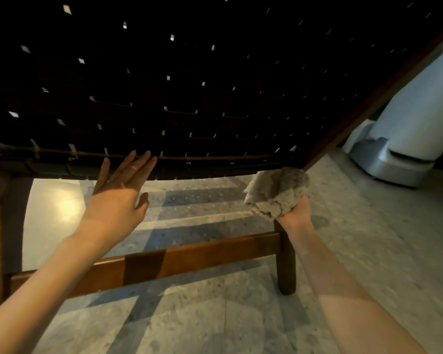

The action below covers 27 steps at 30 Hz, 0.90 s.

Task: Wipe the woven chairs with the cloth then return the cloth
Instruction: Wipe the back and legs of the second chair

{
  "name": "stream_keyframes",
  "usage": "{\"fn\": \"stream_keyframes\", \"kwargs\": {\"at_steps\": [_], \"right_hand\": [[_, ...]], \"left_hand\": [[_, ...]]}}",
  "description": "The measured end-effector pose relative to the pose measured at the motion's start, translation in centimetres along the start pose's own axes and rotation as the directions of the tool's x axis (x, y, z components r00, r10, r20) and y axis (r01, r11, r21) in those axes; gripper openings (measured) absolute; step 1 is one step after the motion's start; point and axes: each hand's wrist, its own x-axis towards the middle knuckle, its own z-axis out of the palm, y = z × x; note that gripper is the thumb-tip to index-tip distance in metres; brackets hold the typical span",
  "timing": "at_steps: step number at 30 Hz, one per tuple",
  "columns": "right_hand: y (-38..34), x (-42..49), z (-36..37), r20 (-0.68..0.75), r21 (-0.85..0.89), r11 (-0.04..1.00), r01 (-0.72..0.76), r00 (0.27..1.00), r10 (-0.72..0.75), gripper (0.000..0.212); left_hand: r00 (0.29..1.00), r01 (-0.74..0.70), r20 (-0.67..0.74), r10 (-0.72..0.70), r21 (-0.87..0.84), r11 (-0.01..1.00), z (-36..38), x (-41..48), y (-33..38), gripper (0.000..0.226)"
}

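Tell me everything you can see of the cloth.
The cloth is a greyish-beige rag with a fuzzy, terry-like surface, bunched into a loose wad with ragged folds hanging at its lower left. The right hand grips it from below, the fingers hidden behind the fabric. It is held up at the lower right corner of the dark woven panel, by the wooden frame edge; whether it touches the weave cannot be told. It hangs above the floor.

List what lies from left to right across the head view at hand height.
Left hand with straight fingers by the woven seat's edge → bunched cloth gripped in the right hand → white cylinder on a grey base at far right.
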Motion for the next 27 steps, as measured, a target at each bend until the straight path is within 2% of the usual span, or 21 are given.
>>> {"fn": "stream_keyframes", "kwargs": {"at_steps": [4, 5, 12, 16, 21, 24, 27], "right_hand": [[-1.1, 0.0, 1.5, 0.154, -0.051, 0.998, -0.032, 0.987, 0.039, 0.046], [-1.0, 0.1, 1.7, 0.149, -0.09, 0.996, -0.026, 0.988, 0.039, 0.048], [0.0, 1.8, 4.9, -0.124, -0.266, 0.964, 0.022, 0.991, -0.057, 0.058], [0.0, 3.1, 5.9, -0.242, -0.258, 0.965, 0.056, 0.963, -0.121, 0.064], [-0.5, 3.3, 6.4, -0.278, -0.256, 0.956, 0.141, 0.937, -0.213, 0.058], [0.8, 3.4, 6.7, -0.284, -0.394, 0.906, 0.153, 0.917, -0.279, 0.053], [2.3, 3.3, 7.1, -0.248, -0.496, 0.852, 0.165, 0.914, -0.322, 0.062]], "left_hand": [[1.0, -0.006, 0.004, 0.006, 0.019, 1.0, -0.1, 0.0, 0.0, 0.065], [1.0, -0.013, 0.003, 0.013, 0.019, 1.0, -0.1, 0.0, -0.1, 0.064], [1.0, -0.016, 0.015, 0.015, 0.031, 0.999, 0.0, 0.1, -0.2, 0.065], [0.999, -0.011, 0.045, 0.009, 0.033, 0.999, 0.0, 0.0, -0.2, 0.077], [0.999, -0.012, 0.039, 0.011, 0.033, 0.999, 0.1, -0.1, -0.1, 0.079], [0.998, -0.019, 0.066, 0.016, 0.038, 0.999, 0.1, -0.2, -0.2, 0.08], [0.993, -0.048, 0.106, 0.043, 0.047, 0.998, -0.3, -0.4, -0.7, 0.082]]}}
